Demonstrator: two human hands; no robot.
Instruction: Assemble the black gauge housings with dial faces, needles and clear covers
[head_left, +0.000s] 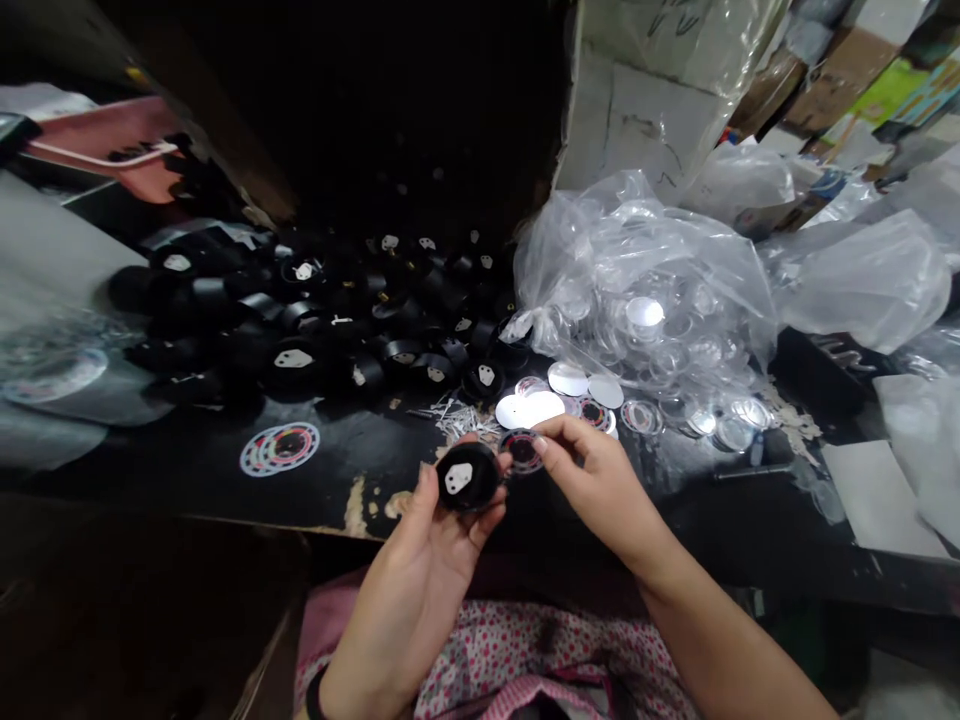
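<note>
My left hand point(442, 550) is wrapped round a round black gauge housing point(480, 490), whose inner side faces up and shows a small white plate. Just to its right, my right hand point(600, 480) pinches a printed dial disc point(519, 452) by its edge between thumb and finger. The disc is dark with a red ring and sits close beside the housing; whether they touch I cannot tell. Beyond the hands lies a heap of thin white pointers point(461, 418). Several round discs point(568, 379), some blank white and some printed, are spread behind my right hand.
Many black housings point(292, 370) crowd the back left of the black table point(360, 450). More dial discs point(280, 449) overlap near the front left. A clear plastic bag point(645, 240) of transparent discs stands at the back right. A pink bin point(112, 150) is far left; white paper point(881, 495) lies right.
</note>
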